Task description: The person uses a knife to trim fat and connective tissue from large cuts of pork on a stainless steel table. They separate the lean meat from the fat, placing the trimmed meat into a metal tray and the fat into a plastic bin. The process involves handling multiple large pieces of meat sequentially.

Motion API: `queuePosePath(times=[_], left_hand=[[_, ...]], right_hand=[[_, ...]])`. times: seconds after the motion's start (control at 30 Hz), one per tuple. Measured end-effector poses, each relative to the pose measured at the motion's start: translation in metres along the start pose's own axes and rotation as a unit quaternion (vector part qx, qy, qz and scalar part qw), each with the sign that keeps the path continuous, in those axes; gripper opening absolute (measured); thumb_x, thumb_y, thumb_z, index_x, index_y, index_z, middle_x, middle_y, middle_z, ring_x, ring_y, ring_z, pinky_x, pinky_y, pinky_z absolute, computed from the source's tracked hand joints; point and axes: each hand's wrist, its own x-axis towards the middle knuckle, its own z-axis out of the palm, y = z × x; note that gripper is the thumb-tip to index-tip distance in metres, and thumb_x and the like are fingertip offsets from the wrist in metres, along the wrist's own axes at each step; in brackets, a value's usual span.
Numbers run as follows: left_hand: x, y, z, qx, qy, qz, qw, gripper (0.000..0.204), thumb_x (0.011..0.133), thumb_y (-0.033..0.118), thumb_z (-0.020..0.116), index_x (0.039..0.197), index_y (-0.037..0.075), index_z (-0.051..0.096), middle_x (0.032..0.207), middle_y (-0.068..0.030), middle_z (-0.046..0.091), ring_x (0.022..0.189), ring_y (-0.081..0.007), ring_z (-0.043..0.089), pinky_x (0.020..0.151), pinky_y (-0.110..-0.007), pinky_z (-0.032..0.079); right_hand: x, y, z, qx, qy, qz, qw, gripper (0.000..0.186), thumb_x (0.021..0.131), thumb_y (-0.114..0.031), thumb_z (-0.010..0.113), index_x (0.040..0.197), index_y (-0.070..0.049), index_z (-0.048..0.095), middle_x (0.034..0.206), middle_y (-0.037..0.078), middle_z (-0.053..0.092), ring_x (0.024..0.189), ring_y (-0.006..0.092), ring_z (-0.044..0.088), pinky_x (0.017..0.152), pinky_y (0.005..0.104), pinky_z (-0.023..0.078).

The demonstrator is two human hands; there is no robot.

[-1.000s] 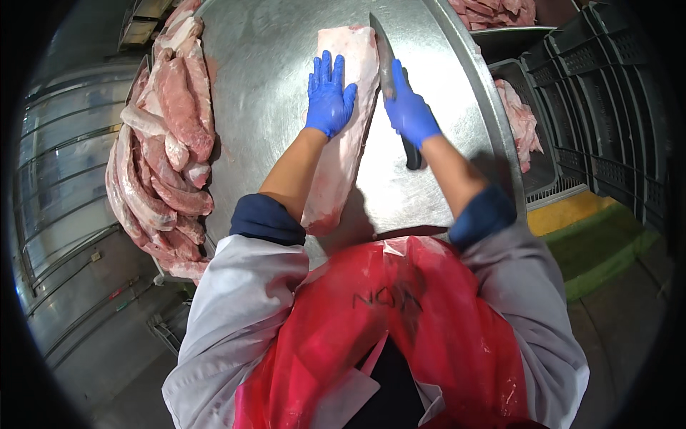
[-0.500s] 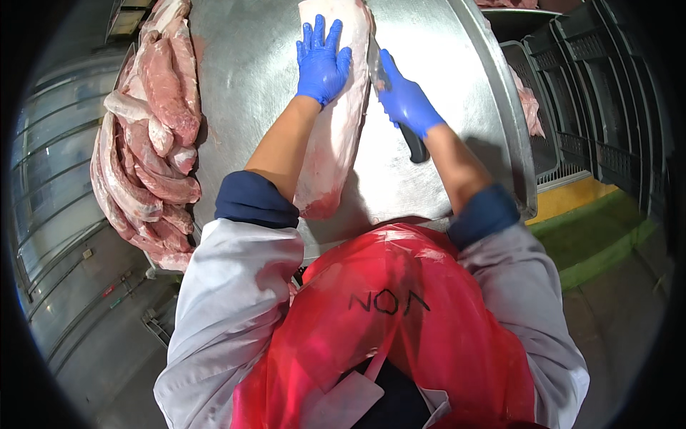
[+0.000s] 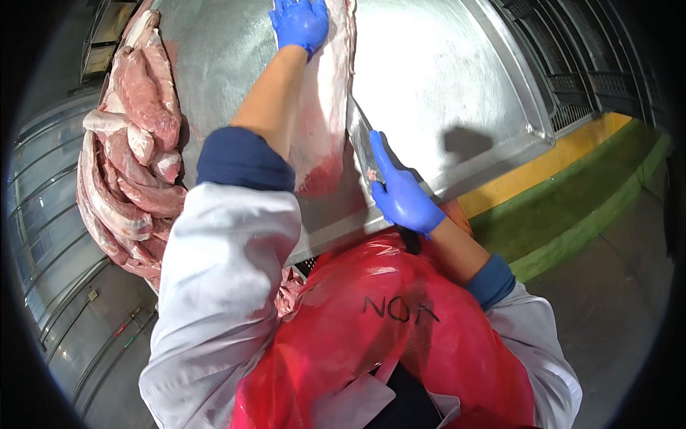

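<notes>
A long slab of pale, fatty meat (image 3: 323,118) lies lengthwise on the metal table, its redder end toward me. My left hand (image 3: 301,26), in a blue glove, rests flat on its far part with fingers stretched out. My right hand (image 3: 406,200), also blue-gloved, is closed round the black handle of a knife (image 3: 361,137), index finger extended along the blade. The blade points away from me and lies along the slab's right edge near its close end. Small bits of meat cling to the blade. The slab's far end is cut off by the picture's top edge.
Several pieces of trimmed meat (image 3: 139,171) are piled at the left of the metal table (image 3: 429,79). The table has a raised rim on the right. Dark plastic crates (image 3: 572,50) stand beyond it. More meat (image 3: 289,292) shows below the near edge, beside my red apron.
My right hand has drawn the knife toward me along the slab's right side, down to its near end. The left hand stays flat on the meat. The whole view has shifted somewhat.
</notes>
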Motion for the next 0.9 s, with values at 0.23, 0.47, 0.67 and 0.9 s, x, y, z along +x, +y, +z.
queuePosePath(times=[0.23, 0.47, 0.67, 0.9], left_hand=[[-0.025, 0.074, -0.072, 0.058, -0.252, -0.231, 0.938, 0.132, 0.065, 0.055, 0.084, 0.160, 0.008, 0.006, 0.162, -0.0311, 0.012, 0.145, -0.0488, 0.029, 0.107, -0.062, 0.041], [-0.016, -0.016, -0.091, -0.398, -0.265, -0.267, 0.836, 0.055, 0.074, 0.021, 0.071, 0.118, -0.010, 0.062, 0.100, -0.0183, 0.072, 0.082, -0.0287, 0.073, 0.076, -0.041, 0.060], [-0.050, -0.063, -0.060, -0.425, -0.234, -0.305, 0.820, 0.039, 0.080, 0.008, 0.060, 0.118, -0.003, 0.061, 0.107, -0.0152, 0.069, 0.097, -0.0286, 0.067, 0.092, -0.039, 0.052], [-0.117, 0.061, -0.106, 0.024, -0.165, 0.145, 0.975, 0.033, 0.086, 0.016, 0.063, 0.115, 0.001, 0.063, 0.114, -0.0204, 0.066, 0.095, -0.0369, 0.067, 0.087, -0.041, 0.053]], right_hand=[[-0.132, -0.014, -0.094, -0.087, -0.124, 0.139, 0.979, 0.082, 0.093, -0.009, 0.055, 0.162, -0.021, 0.013, 0.087, 0.025, 0.070, 0.070, 0.0369, 0.069, 0.070, 0.0419, 0.053], [-0.179, 0.034, -0.144, 0.083, 0.164, 0.160, 0.970, 0.086, 0.090, 0.001, 0.051, 0.163, -0.028, 0.015, 0.088, 0.007, 0.069, 0.064, 0.0133, 0.061, 0.060, 0.0292, 0.051], [-0.155, 0.060, -0.177, 0.172, 0.193, 0.158, 0.953, 0.084, 0.093, 0.003, 0.052, 0.163, -0.028, 0.017, 0.082, 0.001, 0.058, 0.058, 0.0063, 0.048, 0.051, 0.0218, 0.043], [-0.071, 0.013, -0.251, 0.150, 0.181, 0.067, 0.970, 0.087, 0.090, 0.008, 0.043, 0.164, -0.025, 0.011, 0.086, 0.005, 0.060, 0.054, 0.0065, 0.046, 0.045, 0.0220, 0.042]])
